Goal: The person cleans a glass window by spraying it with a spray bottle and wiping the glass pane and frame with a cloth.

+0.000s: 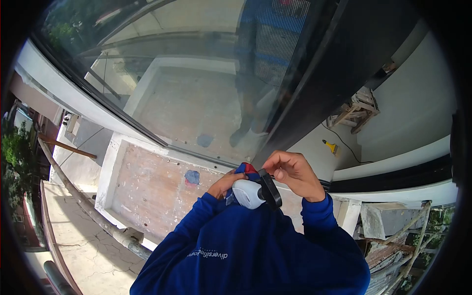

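Observation:
In front of my chest, my left hand (224, 184) is closed on a bunched blue-and-red cloth (249, 170). Just below it is a smooth white rounded object (247, 193) with a black flat part (271, 191) on its right side; its kind is unclear, and so is what supports it. My right hand (296, 173) is raised on the right, thumb and fingers curled close together at the top of the black part. What these fingertips grip is hidden. Both arms are in long blue sleeves.
A large glass pane (187, 98) in a dark frame (339, 83) stands ahead. Beneath it lies a paint-spotted ledge (147, 187) with a blue rag (192, 177). Wooden poles (93, 206) run along the left. Inside are a yellow brush (332, 147), a cord and a wooden stand (356, 110).

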A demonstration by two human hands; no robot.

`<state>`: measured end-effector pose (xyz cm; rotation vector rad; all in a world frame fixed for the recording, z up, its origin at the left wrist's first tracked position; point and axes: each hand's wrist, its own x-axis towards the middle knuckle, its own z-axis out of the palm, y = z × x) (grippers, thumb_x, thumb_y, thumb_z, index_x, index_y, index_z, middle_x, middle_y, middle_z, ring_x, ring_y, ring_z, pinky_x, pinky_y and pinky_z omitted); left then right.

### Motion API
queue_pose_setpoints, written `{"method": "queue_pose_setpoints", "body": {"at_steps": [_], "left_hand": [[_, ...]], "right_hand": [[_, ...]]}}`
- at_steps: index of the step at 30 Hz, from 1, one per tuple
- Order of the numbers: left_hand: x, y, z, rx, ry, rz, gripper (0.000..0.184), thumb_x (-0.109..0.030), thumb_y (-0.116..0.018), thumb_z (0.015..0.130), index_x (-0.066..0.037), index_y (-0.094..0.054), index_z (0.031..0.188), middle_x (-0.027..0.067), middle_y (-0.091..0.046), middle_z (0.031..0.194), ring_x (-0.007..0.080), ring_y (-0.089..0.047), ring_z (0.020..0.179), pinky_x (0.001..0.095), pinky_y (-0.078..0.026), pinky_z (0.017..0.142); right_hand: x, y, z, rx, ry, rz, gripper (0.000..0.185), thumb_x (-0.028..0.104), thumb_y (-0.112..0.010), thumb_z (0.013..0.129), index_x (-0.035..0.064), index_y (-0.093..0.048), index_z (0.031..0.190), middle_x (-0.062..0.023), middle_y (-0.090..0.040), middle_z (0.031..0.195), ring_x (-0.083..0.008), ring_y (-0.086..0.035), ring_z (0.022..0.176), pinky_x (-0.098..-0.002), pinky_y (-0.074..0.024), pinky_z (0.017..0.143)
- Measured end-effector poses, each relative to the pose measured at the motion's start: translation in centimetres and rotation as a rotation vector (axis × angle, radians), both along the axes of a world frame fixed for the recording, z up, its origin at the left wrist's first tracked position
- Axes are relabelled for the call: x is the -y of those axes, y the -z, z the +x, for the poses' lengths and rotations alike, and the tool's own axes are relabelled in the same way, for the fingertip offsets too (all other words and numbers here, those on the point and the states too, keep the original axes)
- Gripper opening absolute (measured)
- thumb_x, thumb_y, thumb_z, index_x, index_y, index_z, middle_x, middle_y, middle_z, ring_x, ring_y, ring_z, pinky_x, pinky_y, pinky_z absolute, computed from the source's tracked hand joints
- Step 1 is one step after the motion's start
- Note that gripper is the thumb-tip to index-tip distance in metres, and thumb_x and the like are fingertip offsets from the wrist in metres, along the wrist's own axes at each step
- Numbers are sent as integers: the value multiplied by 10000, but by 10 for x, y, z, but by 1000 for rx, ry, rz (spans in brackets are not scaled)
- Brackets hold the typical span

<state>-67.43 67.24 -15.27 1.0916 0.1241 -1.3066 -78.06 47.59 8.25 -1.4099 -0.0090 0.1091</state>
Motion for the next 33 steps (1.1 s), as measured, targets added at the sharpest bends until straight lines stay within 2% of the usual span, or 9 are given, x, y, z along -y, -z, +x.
{"method": "queue_pose_setpoints", "body": {"at_steps": [3, 16, 20, 21, 24, 26, 28, 29, 33], "left_hand": [[2, 4, 1, 36, 15, 24, 486, -169, -720, 859, 18, -508, 1254, 123, -685, 931, 201, -702, 767, 350, -595, 697], [0, -6, 6, 246, 132, -102, 517, -264, -696, 905, 41, -524, 1286, 152, -697, 1011, 215, -720, 826, 326, -606, 689], [-4, -1, 3, 280, 102, -183, 552, -314, -685, 925, 55, -529, 1305, 153, -693, 1066, 206, -717, 861, 320, -607, 707], [-1, 10, 3, 272, 97, -152, 567, -321, -692, 924, 55, -529, 1316, 149, -690, 1085, 205, -715, 884, 322, -607, 722], [-3, 12, -2, -75, -33, -196, 585, -329, -695, 926, 38, -518, 1345, 143, -693, 1125, 212, -716, 943, 334, -608, 758], [-9, -6, -6, 1, -49, -76, 522, -304, -673, 949, 8, -530, 1342, 145, -692, 1170, 236, -728, 957, 343, -610, 792], [-9, -13, -2, -31, -15, -51, 504, -287, -669, 954, 9, -531, 1339, 157, -689, 1185, 248, -732, 957, 352, -612, 803], [-11, -15, -1, -79, -3, -90, 485, -241, -665, 940, 37, -531, 1314, 161, -695, 1149, 255, -737, 925, 363, -617, 796], [-2, -11, -1, 28, -28, 2, 386, -204, -633, 923, 24, -579, 1230, 154, -702, 1066, 244, -732, 894, 375, -619, 759]], "right_hand": [[-7, -18, 10, -74, -34, -264, 190, 101, -697, 955, 9, -623, 807, 20, -575, 749, -56, -532, 727, -230, -426, 685], [-38, 44, 20, -9, -458, 530, 377, 359, -686, 955, -15, -685, 916, -79, -615, 901, -192, -542, 903, -347, -397, 880], [-42, 44, 22, -58, -415, 443, 422, 401, -630, 985, -12, -693, 929, -105, -647, 938, -218, -572, 973, -379, -406, 941], [-32, 59, 30, -11, -519, 484, 487, 408, -602, 1014, -35, -653, 1211, -110, -666, 1181, -213, -574, 1195, -377, -393, 1083], [-29, 57, 8, 214, -356, 516, 806, 591, -652, 924, -23, -493, 1422, -139, -566, 1371, -246, -486, 1334, -409, -345, 1140], [-22, 87, -13, 157, -272, 430, 1143, 600, -841, 717, -3, -315, 1534, -160, -463, 1483, -280, -417, 1403, -426, -302, 1168], [-28, 59, -20, 186, -157, -86, 1258, 628, -907, 575, -16, -354, 1503, -193, -493, 1453, -302, -469, 1362, -441, -326, 1151], [-40, 63, -22, 256, -47, -163, 1062, 385, -969, 640, -8, -421, 1460, -180, -536, 1387, -283, -503, 1318, -416, -353, 1124], [-61, 71, -22, 380, 212, -388, 613, 57, -806, 758, -12, -551, 1312, -140, -593, 1150, -245, -584, 1128, -385, -437, 1014]]}}
